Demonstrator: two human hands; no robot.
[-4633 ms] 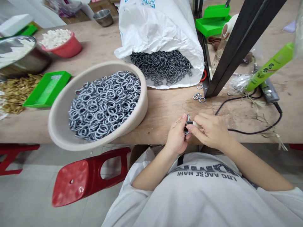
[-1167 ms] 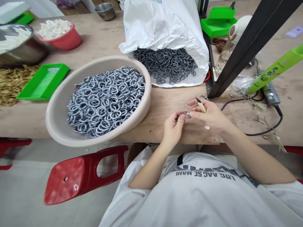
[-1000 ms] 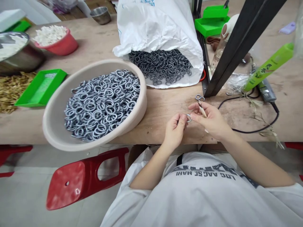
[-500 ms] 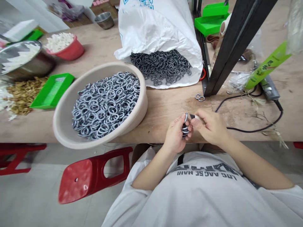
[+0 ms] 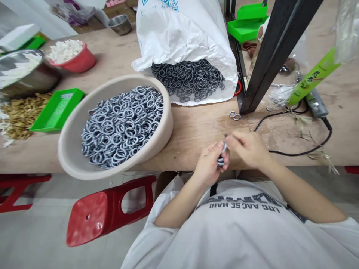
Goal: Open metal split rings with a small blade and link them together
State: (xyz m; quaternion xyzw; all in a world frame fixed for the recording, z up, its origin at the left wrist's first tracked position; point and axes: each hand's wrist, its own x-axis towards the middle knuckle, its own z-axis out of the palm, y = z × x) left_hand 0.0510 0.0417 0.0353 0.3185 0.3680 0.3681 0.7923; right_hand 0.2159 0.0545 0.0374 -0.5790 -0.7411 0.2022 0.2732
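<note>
My left hand point(image 5: 209, 161) is closed around several grey rings point(image 5: 220, 161), low over the front edge of the table. One of them stands up between thumb and forefinger, and the others sit in the curled fingers. Close beside it, my right hand point(image 5: 248, 148) pinches a small dark blade-like piece, mostly hidden by the fingers, at that upright ring. A large beige basin point(image 5: 62, 149) full of similar grey rings point(image 5: 123, 127) stands left of my hands. Behind, a white sack point(image 5: 182, 33) lies with its mouth towards me, darker rings point(image 5: 187, 80) spilling inside it.
Two loose rings point(image 5: 235, 115) lie by a black metal post point(image 5: 269, 71). A black cable point(image 5: 303, 152) curves across the table at right, near a green packet point(image 5: 311, 84). Green trays point(image 5: 57, 110), a pink bowl point(image 5: 84, 61) and a steel bowl point(image 5: 42, 80) stand at left. A red stool point(image 5: 89, 216) is below.
My right hand has turned, and the dark piece in it is now mostly covered by the fingers. The left hand with the rings has shifted slightly. The view has moved a little.
</note>
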